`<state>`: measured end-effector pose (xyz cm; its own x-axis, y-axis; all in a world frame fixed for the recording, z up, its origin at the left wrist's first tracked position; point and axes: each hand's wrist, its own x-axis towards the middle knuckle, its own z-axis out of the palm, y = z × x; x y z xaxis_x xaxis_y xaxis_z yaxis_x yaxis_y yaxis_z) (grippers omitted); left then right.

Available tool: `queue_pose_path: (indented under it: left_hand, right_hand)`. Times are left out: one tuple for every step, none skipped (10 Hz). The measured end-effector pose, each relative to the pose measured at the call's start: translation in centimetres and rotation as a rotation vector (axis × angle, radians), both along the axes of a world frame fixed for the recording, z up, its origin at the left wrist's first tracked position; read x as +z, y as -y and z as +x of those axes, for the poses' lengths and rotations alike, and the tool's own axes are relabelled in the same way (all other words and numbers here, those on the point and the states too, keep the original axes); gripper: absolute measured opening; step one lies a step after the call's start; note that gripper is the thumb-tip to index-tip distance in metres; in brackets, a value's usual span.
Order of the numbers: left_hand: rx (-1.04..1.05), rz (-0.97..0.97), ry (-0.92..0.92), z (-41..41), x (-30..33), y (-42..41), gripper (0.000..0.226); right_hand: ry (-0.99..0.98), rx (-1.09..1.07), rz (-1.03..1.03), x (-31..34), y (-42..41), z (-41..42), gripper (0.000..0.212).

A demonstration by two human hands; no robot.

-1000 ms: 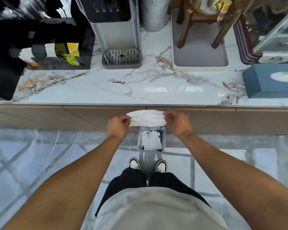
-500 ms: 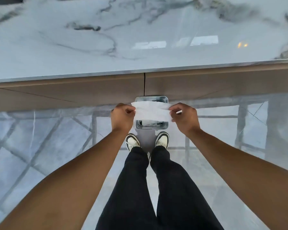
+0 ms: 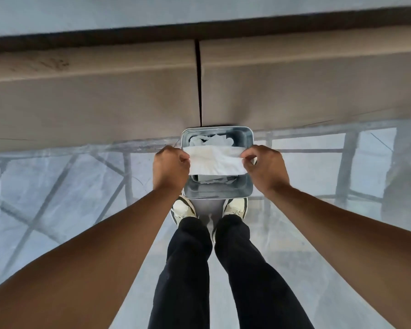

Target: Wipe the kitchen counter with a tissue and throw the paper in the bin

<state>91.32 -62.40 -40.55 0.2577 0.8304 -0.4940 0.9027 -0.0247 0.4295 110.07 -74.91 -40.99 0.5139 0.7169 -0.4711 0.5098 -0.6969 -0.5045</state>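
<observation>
Tissue point(image 3: 215, 162), white and folded into a flat band, is held stretched level between the two hands directly above the open mouth of the bin point(image 3: 217, 189). The left hand point(image 3: 170, 168) is closed on the left end of the band, its fingers point(image 3: 184, 157) curled and pinched against the paper; the right hand point(image 3: 266, 167) is closed on the right end in the same way, with the fingers point(image 3: 248, 156) bent over the upper edge. The band is seen to span nearly the full width of the bin and to cover the middle of the opening, so that crumpled white paper point(image 3: 209, 140) already lying inside is visible beyond the far edge and again just below the near edge. The bin, a small grey metal box with rounded corners, is set on the floor point(image 3: 57, 186) against the base of the beige cabinet front point(image 3: 93, 98), in line with the dark vertical seam point(image 3: 199, 86) between two panels. Above the cabinet, the pale edge of the table point(image 3: 152, 13) is shown along the top of the view. Two shoes point(image 3: 183, 207), light with dark trim, are placed just behind the bin, one at each near corner, and dark trouser legs point(image 3: 188, 269) run down between the two bare forearms. The floor is glossy grey marble crossed by darker lines.
</observation>
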Motion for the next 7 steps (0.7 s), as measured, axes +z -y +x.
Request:
queue_pose_path:
  left_hand:
    - [-0.025, -0.017, -0.051, 0.3, -1.7, 0.5, 0.021]
    - [-0.031, -0.020, -0.060, 0.6, -2.1, 0.7, 0.020]
    - [-0.030, -0.013, -0.077, 0.8, -2.1, 0.8, 0.019]
    - [-0.049, -0.008, -0.086, 0.7, -2.0, 0.8, 0.017]
    - [-0.081, -0.026, -0.077, 0.6, -1.7, 0.9, 0.017]
    - [-0.103, -0.015, -0.058, 0.6, -1.1, 1.1, 0.022]
    - [-0.086, -0.008, -0.059, 0.6, -0.1, 1.1, 0.027]
  right_hand:
    - [0.053, 0.011, -0.038, -1.6, -0.5, -0.1, 0.015]
    - [0.060, 0.025, -0.062, -2.1, -0.6, -0.3, 0.015]
    - [0.054, 0.045, -0.073, -2.5, -0.6, -0.4, 0.013]
    - [0.045, 0.032, -0.074, -2.6, -0.6, -0.5, 0.014]
    - [0.028, 0.000, -0.072, -2.4, -0.3, -0.8, 0.019]
    - [0.029, -0.014, -0.067, -1.9, -0.2, -0.7, 0.022]
    - [0.032, -0.042, -0.091, -1.0, -0.3, -0.3, 0.023]
